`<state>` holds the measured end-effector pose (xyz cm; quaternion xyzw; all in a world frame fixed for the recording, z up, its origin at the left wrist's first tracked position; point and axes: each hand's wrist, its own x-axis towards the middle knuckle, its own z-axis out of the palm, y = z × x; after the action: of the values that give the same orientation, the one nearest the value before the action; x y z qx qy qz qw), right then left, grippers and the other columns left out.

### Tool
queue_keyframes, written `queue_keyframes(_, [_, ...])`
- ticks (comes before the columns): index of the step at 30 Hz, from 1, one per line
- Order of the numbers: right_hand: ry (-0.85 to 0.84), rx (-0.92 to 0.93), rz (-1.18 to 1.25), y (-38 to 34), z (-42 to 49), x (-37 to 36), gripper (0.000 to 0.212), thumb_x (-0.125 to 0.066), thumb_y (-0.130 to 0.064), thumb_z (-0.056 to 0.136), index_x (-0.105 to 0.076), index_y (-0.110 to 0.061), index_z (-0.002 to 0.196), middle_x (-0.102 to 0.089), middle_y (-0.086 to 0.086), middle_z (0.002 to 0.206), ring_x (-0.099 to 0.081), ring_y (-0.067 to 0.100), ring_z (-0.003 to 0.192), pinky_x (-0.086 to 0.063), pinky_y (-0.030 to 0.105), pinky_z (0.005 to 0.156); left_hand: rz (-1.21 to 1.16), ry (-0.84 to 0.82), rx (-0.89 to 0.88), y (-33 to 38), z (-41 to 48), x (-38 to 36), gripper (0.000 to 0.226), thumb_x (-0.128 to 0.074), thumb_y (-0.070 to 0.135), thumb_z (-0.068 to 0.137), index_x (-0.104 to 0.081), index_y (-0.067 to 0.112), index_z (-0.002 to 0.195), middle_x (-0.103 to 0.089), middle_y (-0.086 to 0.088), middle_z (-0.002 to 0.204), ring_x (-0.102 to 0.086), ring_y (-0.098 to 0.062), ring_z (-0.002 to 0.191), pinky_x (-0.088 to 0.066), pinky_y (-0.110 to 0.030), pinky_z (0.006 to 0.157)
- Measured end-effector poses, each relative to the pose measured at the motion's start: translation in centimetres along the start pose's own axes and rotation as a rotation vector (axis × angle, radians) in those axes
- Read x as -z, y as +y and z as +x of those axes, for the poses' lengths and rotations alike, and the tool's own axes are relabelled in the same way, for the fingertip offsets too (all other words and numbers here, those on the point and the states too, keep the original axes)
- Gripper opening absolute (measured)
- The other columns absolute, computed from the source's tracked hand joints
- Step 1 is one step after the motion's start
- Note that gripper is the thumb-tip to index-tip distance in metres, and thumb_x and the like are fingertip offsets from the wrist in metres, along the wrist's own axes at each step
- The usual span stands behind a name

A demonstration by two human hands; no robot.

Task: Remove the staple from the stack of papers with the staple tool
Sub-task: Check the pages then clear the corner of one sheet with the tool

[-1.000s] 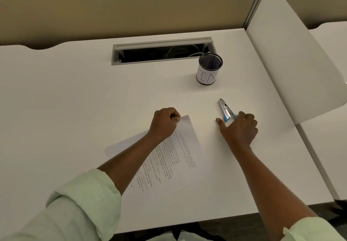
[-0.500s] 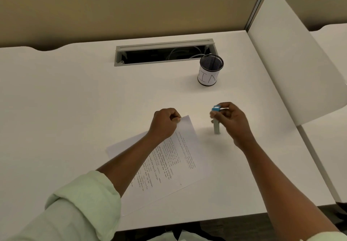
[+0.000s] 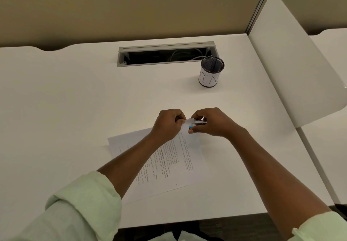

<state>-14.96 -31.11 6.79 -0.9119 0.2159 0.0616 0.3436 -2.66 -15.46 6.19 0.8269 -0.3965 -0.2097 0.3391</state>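
At the papers' (image 3: 165, 158) far corner: left hand (image 3: 169, 123) fingers pinch the lifted corner; right hand (image 3: 212, 122) fingers clamped on staple tool (image 3: 197, 122), its tip touching that corner.

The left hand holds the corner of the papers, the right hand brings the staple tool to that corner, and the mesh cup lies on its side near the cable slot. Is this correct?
Not quite. In the head view the mesh cup stands upright near the cable slot, not on its side. The rest holds: the left hand holds the corner of the papers, and the right hand brings the staple tool to that corner.
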Motion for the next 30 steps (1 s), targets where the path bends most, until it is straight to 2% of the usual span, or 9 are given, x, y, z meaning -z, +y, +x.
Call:
queue_keyframes(10, [-0.043, -0.005, -0.038, -1.3, 0.4, 0.5, 0.036, -0.086, -0.044, 0.075, -0.076, -0.021, 0.101, -0.076, -0.005, 0.098, -0.065, 0.014, 0.084, -0.058, 0.041, 0.080, 0.028, -0.030, -0.081, 0.4, -0.7, 0.6, 0.018, -0.057, 0.005, 0.094, -0.073, 0.011, 0.090, -0.074, -0.006, 0.084, -0.064, -0.020, 0.071, -0.053, -0.038, 0.068])
queue_keyframes(13, [-0.058, -0.009, -0.032, -1.6, 0.4, 0.5, 0.036, -0.087, -0.043, 0.074, -0.076, -0.022, 0.101, -0.075, -0.005, 0.098, -0.065, 0.015, 0.085, -0.058, 0.042, 0.080, 0.001, -0.013, -0.072, 0.6, -1.0, 0.8, 0.009, -0.061, 0.006, 0.095, -0.066, 0.013, 0.098, -0.071, -0.004, 0.083, -0.065, -0.022, 0.073, -0.053, -0.033, 0.066])
queue_keyframes(21, [-0.076, -0.008, -0.023, -1.8, 0.3, 0.4, 0.035, -0.088, -0.043, 0.072, -0.076, -0.024, 0.099, -0.076, -0.007, 0.095, -0.066, 0.012, 0.084, -0.058, 0.042, 0.080, -0.034, -0.043, -0.087, 1.1, -1.4, 1.2, 0.015, -0.059, 0.001, 0.096, -0.061, 0.009, 0.108, -0.064, -0.004, 0.078, -0.069, -0.026, 0.082, -0.049, -0.025, 0.068])
queue_keyframes(25, [-0.091, -0.008, -0.030, -1.9, 0.1, 0.3, 0.033, -0.088, -0.041, 0.073, -0.076, -0.023, 0.099, -0.075, -0.006, 0.096, -0.067, 0.014, 0.085, -0.059, 0.042, 0.080, -0.035, -0.044, -0.084, 1.1, -1.5, 1.1, 0.016, -0.059, 0.001, 0.096, -0.061, 0.010, 0.109, -0.065, -0.004, 0.078, -0.068, -0.024, 0.080, -0.043, -0.016, 0.065])
queue_keyframes(30, [-0.074, 0.007, -0.043, -2.0, -0.1, 0.1, 0.031, -0.086, -0.037, 0.077, -0.076, -0.020, 0.100, -0.076, -0.003, 0.095, -0.067, 0.017, 0.085, -0.058, 0.043, 0.080, -0.048, -0.033, -0.087, 0.8, -1.5, 0.9, 0.016, -0.060, 0.001, 0.095, -0.061, 0.011, 0.108, -0.064, -0.001, 0.076, -0.064, -0.013, 0.074, -0.042, -0.014, 0.063])
